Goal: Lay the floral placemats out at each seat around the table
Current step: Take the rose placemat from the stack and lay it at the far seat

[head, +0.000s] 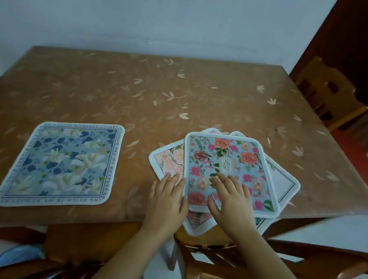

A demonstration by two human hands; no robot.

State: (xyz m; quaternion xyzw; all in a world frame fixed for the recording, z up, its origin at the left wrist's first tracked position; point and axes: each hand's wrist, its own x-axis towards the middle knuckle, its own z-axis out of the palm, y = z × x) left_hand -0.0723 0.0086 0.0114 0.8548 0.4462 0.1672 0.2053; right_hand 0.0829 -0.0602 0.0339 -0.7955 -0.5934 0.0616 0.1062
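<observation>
A blue and cream floral placemat [62, 165] lies flat at the table's near left. At the near right sits a loose, fanned pile of placemats; its top one [229, 161] has pink and orange roses on pale blue. A peach-flowered mat [167, 158] sticks out on the pile's left, and a white-bordered one [283, 178] on its right. My left hand [168, 198] rests flat with straight fingers across the left edge of the pile. My right hand [229, 196] lies flat on the top mat's near part. The pile overhangs the table's front edge.
The brown table [161, 94] carries a leaf-patterned cover and stands against a pale wall. A wooden chair [325, 92] is at the far right, and two more [279, 264] are tucked in just below my arms. A dark door stands at the upper right.
</observation>
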